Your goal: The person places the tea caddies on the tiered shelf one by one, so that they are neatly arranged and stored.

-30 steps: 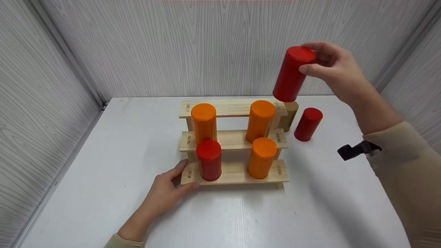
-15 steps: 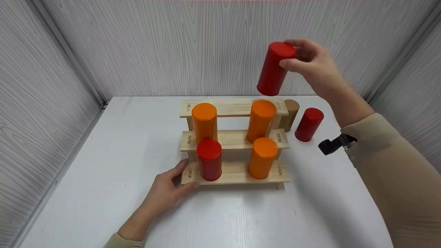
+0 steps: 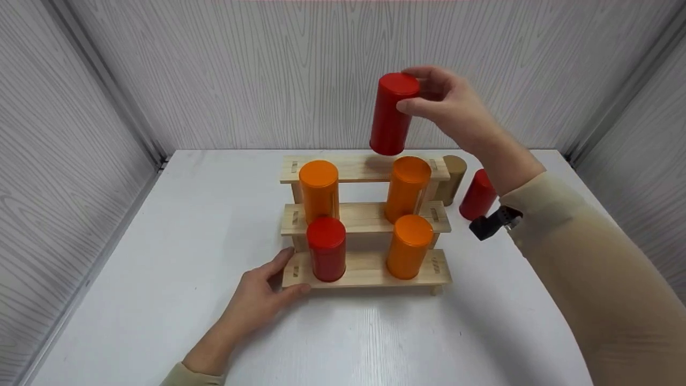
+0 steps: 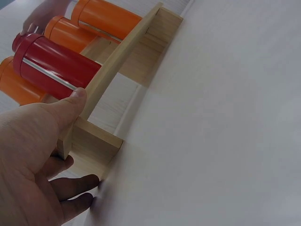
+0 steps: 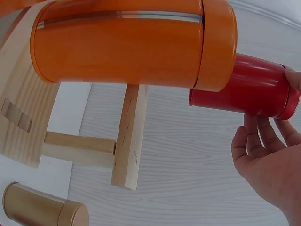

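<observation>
Grey wood-grain panels (image 3: 257,75) enclose a white table (image 3: 161,257). A person's right arm, in a beige sleeve (image 3: 584,262), reaches in over a three-tier wooden rack (image 3: 364,260) near the table's middle. The left hand (image 3: 262,292) pinches the left end of the rack's bottom shelf, its thumb on the front edge and fingers round the end. The right hand (image 3: 445,104) grips a lifted red can (image 3: 390,120) near its lid, thumb on one side, fingers on the other; the can hangs lid up over the top shelf, right of its middle. On the middle shelf stand a left orange can (image 3: 320,193) and a right orange can (image 3: 406,193). Below, a front red can (image 3: 327,252) stands left and a front orange can (image 3: 408,249) right. Beyond the rack's right end are a gold can (image 3: 453,179) and another red can (image 3: 476,198), partly hidden by the right forearm. A small black device (image 3: 493,222) sits at the right cuff.
</observation>
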Motion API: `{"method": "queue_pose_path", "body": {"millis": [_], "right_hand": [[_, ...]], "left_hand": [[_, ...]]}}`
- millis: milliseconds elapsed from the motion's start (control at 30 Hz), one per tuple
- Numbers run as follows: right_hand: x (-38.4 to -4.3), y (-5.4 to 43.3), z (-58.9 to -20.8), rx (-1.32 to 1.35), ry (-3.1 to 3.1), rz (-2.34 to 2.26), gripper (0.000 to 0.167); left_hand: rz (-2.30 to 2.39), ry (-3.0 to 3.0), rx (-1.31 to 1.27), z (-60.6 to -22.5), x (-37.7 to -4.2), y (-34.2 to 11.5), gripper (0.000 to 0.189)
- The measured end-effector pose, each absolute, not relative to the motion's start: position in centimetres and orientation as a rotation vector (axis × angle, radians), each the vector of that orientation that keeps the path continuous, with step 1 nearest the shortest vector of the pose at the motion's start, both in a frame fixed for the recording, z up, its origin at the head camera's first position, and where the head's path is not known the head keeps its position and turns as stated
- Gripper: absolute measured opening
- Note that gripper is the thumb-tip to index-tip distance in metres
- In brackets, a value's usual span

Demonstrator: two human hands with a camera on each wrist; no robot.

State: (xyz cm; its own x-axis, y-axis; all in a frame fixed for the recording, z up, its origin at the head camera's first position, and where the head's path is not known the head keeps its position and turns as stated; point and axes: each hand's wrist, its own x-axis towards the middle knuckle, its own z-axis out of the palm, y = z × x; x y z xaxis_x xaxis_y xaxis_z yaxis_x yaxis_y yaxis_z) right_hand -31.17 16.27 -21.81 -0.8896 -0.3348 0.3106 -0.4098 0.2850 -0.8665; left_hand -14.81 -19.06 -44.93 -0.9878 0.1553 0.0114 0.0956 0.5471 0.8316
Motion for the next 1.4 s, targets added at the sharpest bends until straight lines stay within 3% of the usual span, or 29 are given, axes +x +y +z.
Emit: {"method": "queue_pose_path", "body": {"millis": [733,1400], "right_hand": [[-31.2,9.2,-22.8,0.880,-2.482,1.788,0.060],[-30.9,6.8,-23.5,0.877,-2.575,1.755,0.064]], "left_hand": [[1.422,2.710,0.201,-45.2,-14.8,-19.5,0.096],[1.443,2.713,0.210,-44.9,-14.6,-19.7,0.097]]}}
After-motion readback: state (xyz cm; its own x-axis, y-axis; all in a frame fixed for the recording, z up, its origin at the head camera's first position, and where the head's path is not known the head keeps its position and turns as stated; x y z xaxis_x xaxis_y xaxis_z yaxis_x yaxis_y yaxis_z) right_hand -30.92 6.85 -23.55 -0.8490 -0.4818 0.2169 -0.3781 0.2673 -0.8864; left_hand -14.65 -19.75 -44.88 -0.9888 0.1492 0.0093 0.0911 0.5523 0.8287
